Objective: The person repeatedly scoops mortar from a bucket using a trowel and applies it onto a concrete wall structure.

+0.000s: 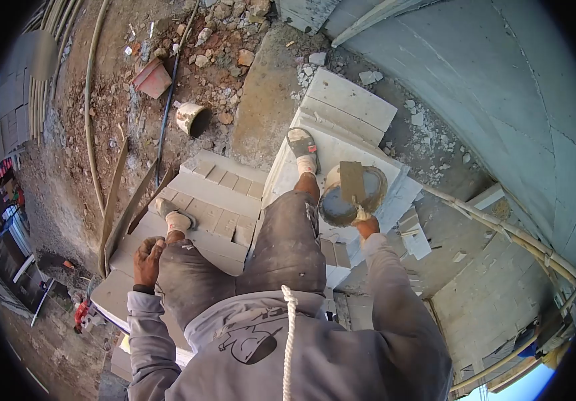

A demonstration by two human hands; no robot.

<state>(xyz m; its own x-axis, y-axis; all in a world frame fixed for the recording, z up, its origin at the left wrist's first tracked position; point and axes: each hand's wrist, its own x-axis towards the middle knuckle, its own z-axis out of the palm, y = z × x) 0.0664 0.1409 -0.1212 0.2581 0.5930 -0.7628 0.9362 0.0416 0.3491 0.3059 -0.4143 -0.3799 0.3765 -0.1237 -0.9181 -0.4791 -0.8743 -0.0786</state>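
At the left of my stance, my left grip (146,262) hangs beside my left leg (191,271), fingers curled in; I see nothing in it and cannot tell whether the tips press together. That arm serves best held out for balance. Next comes my left foot (173,215), on the blocks (206,211); their broken edges call for weight set flat, not on a toe. Further right, my right foot (303,148) stands on the pale slab (341,148), near the basin (377,184), so I'd shift it with care and not nudge the rim. The trowel (350,182) has its blade over the basin, crossing the far rim in this view; whether it touches the grey mix (336,204) I cannot tell. To handle it well, I'd bring the blade level, lift any load slowly and wipe the underside on the rim so little drips. Rightmost, my right grip (366,226) is closed round the trowel's handle by the basin's near side; a firm hold with a loose wrist should let the blade turn cleanly.
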